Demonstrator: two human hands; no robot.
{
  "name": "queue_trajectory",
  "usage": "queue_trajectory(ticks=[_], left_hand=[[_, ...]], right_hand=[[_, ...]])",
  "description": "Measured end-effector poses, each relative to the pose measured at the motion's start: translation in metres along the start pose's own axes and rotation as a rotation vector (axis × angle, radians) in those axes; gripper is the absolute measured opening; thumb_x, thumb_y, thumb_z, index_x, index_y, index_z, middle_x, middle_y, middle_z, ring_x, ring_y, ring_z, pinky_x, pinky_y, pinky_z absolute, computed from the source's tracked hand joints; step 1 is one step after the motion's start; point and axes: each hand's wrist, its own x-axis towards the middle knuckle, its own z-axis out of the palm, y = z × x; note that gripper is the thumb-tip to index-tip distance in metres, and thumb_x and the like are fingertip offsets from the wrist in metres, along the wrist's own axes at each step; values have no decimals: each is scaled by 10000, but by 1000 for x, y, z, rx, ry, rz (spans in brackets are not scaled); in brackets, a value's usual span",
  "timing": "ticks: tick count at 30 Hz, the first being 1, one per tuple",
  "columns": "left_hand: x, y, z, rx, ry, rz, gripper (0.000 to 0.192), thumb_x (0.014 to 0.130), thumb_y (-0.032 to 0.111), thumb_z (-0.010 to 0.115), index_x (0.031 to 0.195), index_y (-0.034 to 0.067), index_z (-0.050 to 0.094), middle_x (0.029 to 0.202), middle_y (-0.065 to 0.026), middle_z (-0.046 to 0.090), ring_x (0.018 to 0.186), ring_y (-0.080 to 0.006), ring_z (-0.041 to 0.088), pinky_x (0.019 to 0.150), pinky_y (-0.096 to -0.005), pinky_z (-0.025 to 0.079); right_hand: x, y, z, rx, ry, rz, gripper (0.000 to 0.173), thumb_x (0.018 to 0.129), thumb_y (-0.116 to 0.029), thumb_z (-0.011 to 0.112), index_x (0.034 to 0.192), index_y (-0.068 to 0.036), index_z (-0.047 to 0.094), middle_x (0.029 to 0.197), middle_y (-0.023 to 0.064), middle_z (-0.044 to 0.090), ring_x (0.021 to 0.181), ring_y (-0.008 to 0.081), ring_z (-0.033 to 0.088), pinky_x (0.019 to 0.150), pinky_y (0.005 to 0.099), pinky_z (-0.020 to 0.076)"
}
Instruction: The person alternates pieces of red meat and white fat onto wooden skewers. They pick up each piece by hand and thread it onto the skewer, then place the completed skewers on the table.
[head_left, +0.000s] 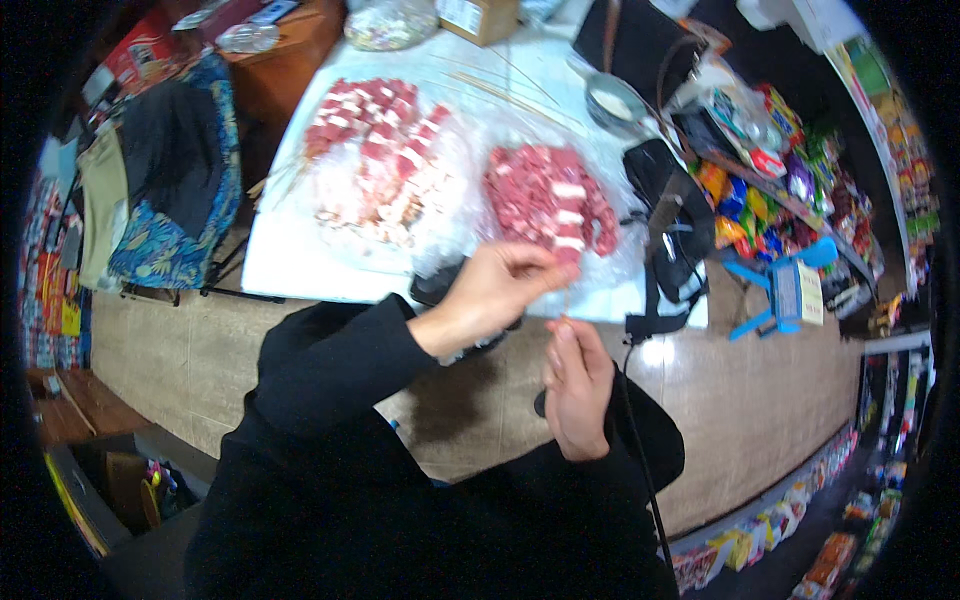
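Note:
My right hand (579, 390) is closed on the lower end of a thin wooden skewer at the table's front edge. The skewer carries alternating red meat and white fat pieces (568, 217), upright in the picture over a pile of cut raw meat (514, 184) on clear plastic. At the lowest piece, the thumb and fingers of my left hand (499, 289) pinch the meat. Left of the pile lie loaded meat skewers (367, 112), with pale fatty pieces (409, 206) on plastic below them. Bare wooden skewers (499, 90) lie across the back of the table.
The white-covered table (274, 255) holds a bowl with white contents (615, 103), a cardboard box (480, 19) and a black strapped bag (675, 217). A blue stool (784, 292) stands at the right, near colourful packets (742, 210). Clothing-draped seating (169, 165) is at the left.

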Motion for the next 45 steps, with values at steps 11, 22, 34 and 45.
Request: queue_trajectory(ticks=[11, 22, 34, 45], left_hand=[[12, -57, 2, -343, -268, -26, 351, 1016, 299, 559, 1245, 34, 536, 1060, -46, 607, 831, -105, 586, 712, -248, 496], [34, -45, -19, -275, -173, 108, 213, 1011, 173, 556, 1097, -16, 601, 862, -75, 651, 720, -109, 610, 644, -256, 501], [17, 3, -35, 599, 139, 489, 317, 880, 117, 609, 1180, 17, 617, 1096, -185, 670, 1010, -292, 665, 843, -359, 530], [76, 7, -69, 1043, 470, 614, 190, 873, -8, 595, 1055, -7, 650, 1003, -172, 623, 846, -316, 656, 715, -379, 528]], right_hand=[[-11, -61, 106, 179, -215, 74, 130, 987, -124, 582, 1014, -1, 612, 630, -50, 428, 485, 13, 349, 430, 184, 231], [115, 28, 280, 18, -94, 214, 221, 963, -162, 612, 1094, -2, 534, 680, 3, 482, 431, 52, 340, 365, 232, 224], [15, -69, 92, 42, -56, -235, 428, 1066, -395, 372, 1158, -3, 516, 693, -43, 402, 486, 24, 267, 430, 182, 201], [70, -41, -9, -104, 118, -356, 190, 1041, -163, 475, 1205, -67, 487, 717, 19, 544, 508, 20, 387, 458, 176, 278]])
